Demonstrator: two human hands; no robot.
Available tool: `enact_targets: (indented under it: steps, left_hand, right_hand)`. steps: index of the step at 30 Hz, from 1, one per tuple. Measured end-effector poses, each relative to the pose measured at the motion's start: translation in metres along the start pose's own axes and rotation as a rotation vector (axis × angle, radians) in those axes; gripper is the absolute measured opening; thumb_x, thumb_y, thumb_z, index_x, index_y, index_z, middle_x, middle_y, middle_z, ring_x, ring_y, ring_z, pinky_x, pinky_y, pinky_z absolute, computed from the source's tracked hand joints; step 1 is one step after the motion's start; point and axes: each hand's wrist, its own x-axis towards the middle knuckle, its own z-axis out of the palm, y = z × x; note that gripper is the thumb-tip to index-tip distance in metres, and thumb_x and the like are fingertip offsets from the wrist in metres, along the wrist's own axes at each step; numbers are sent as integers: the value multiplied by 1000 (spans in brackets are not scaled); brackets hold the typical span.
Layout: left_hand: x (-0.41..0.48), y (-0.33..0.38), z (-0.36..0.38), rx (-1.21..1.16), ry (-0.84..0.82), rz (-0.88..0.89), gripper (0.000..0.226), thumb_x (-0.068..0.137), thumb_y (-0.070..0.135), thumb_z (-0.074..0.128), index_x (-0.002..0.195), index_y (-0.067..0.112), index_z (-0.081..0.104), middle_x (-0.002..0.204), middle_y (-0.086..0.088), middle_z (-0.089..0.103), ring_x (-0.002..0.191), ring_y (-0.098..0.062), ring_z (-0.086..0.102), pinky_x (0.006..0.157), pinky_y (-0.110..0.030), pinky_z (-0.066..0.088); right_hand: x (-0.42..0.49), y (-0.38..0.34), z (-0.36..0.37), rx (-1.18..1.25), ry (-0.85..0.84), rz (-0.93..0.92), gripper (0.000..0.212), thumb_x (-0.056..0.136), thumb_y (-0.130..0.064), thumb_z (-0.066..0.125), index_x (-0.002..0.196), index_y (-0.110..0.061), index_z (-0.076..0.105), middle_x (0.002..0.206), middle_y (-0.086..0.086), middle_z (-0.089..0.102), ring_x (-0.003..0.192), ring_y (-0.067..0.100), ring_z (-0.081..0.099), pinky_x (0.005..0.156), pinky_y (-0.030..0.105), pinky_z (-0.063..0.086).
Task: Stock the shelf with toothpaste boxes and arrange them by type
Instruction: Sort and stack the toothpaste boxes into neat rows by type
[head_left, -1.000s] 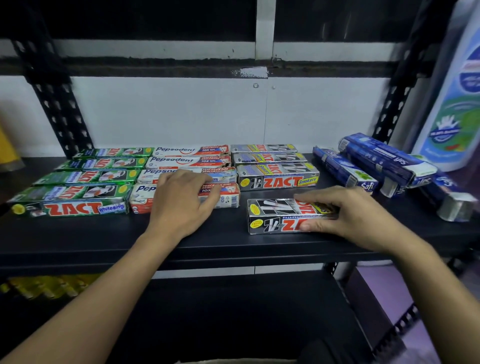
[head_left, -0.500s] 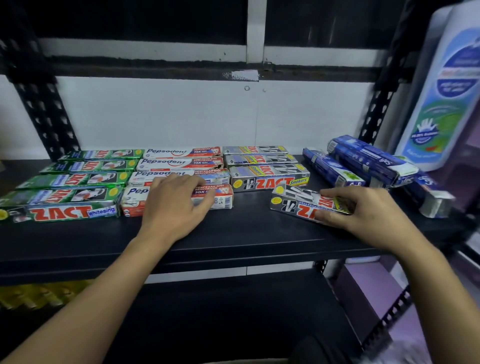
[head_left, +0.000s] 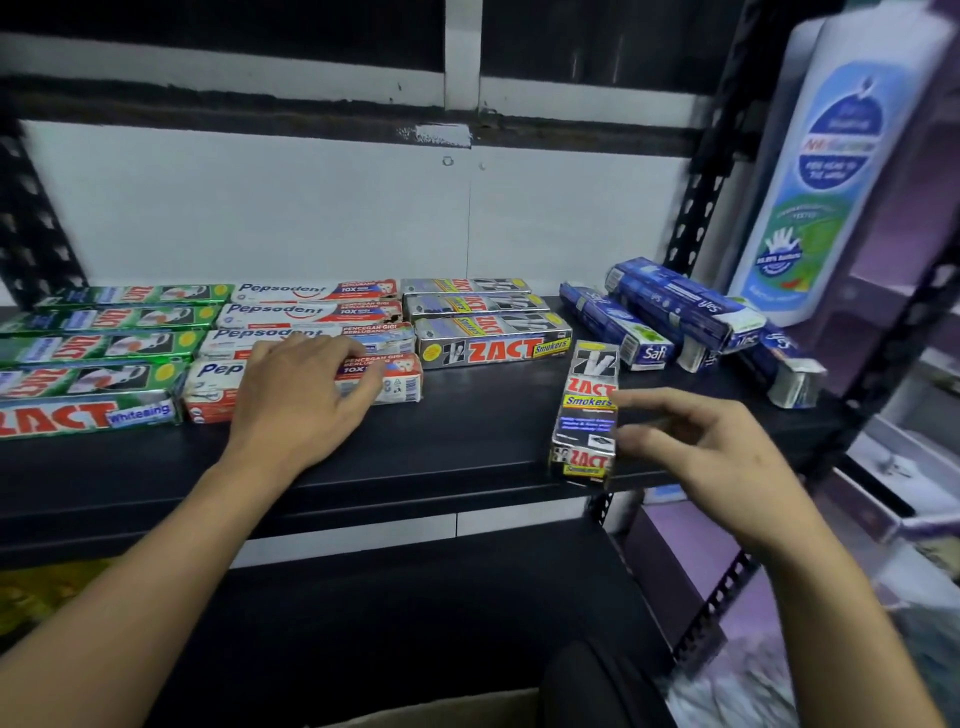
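On the black shelf (head_left: 467, 447) lie rows of toothpaste boxes: green Zact Whitening boxes (head_left: 88, 415) at the left, red-and-white Pepsodent boxes (head_left: 311, 312) beside them, then grey Zact Smokers boxes (head_left: 488, 348). One loose Zact Smokers box (head_left: 587, 415) lies lengthwise, pointing away from me, its near end at the shelf's front edge. My right hand (head_left: 717, 452) touches that box's right side with its fingertips. My left hand (head_left: 296, 395) rests flat on the front Pepsodent box (head_left: 400, 384).
Several blue Safi boxes (head_left: 675, 306) lie in a loose pile at the right end of the shelf. A tall white bottle (head_left: 831, 171) stands beyond the black slotted post (head_left: 696, 208). A cardboard edge (head_left: 441, 712) shows at the bottom. A lower shelf runs underneath.
My right hand has swung the loose Zact Smokers box from lying crosswise to pointing away from me, further right. The left hand stayed on the Pepsodent box.
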Motion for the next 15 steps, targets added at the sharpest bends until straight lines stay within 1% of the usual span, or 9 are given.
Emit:
enact_targets:
  steps: [2, 4, 5, 6, 7, 9, 11, 13, 15]
  left_hand:
    - [0, 1, 0, -3, 3, 4, 44, 97, 57, 42, 110, 24, 67, 98, 0, 70, 97, -24, 60, 91, -43, 35]
    - [-1, 1, 0, -7, 3, 1, 43, 96, 57, 42, 109, 24, 67, 97, 0, 70, 97, -24, 60, 91, -43, 35]
    - [-1, 1, 0, -8, 2, -2, 45, 95, 58, 41, 109, 25, 67, 96, 1, 70, 96, -24, 60, 92, -43, 36]
    - [-1, 1, -1, -11, -1, -5, 48, 94, 60, 39, 108, 25, 67, 95, 1, 70, 95, -23, 60, 92, -43, 36]
    - [-1, 1, -1, -12, -4, -9, 51, 91, 62, 36, 108, 25, 68, 95, 2, 70, 95, -23, 61, 93, -43, 36]
    - [-1, 1, -1, -13, -5, -9, 53, 90, 63, 35, 108, 25, 68, 95, 2, 70, 95, -22, 61, 93, -43, 36]
    - [-1, 1, -1, -13, -4, -5, 52, 89, 62, 36, 108, 25, 68, 96, 3, 70, 95, -22, 60, 92, -42, 36]
    - [-2, 1, -1, -23, -4, 2, 51, 89, 62, 38, 107, 26, 69, 98, 4, 71, 97, -21, 60, 93, -41, 36]
    - [-2, 2, -2, -28, -4, 3, 53, 86, 63, 40, 108, 25, 70, 104, 4, 72, 101, -22, 61, 94, -41, 36]
  right_hand:
    - [-1, 2, 11, -35, 59, -30, 32, 85, -12, 73, 108, -33, 72, 89, -3, 76, 86, 12, 72, 89, 38, 55]
    - [1, 3, 20, -138, 132, -99, 37, 82, -16, 77, 112, -36, 71, 102, -8, 69, 83, 5, 67, 77, 17, 53]
    - [2, 3, 24, -222, 151, -144, 40, 80, -22, 79, 116, -38, 69, 108, -9, 61, 87, 3, 61, 75, 12, 49]
    - [4, 5, 27, -314, 157, -182, 44, 79, -28, 79, 120, -40, 66, 112, -8, 53, 93, 3, 56, 81, 13, 46]
    - [6, 7, 30, -402, 153, -212, 47, 79, -35, 78, 123, -42, 63, 116, -7, 48, 102, 7, 50, 90, 18, 43]
    - [13, 9, 34, -537, 132, -240, 49, 80, -49, 71, 128, -45, 59, 135, -3, 42, 119, 18, 39, 104, 32, 36]
    - [20, 8, 38, -621, 131, -251, 50, 80, -62, 61, 128, -48, 58, 150, -3, 36, 127, 22, 31, 108, 39, 32]
    - [29, 7, 43, -669, 175, -262, 53, 78, -70, 56, 125, -47, 61, 146, -2, 43, 127, 24, 33, 108, 44, 30]
    - [40, 6, 51, -662, 216, -273, 54, 76, -72, 56, 120, -43, 66, 126, -4, 55, 121, 22, 42, 106, 46, 31]
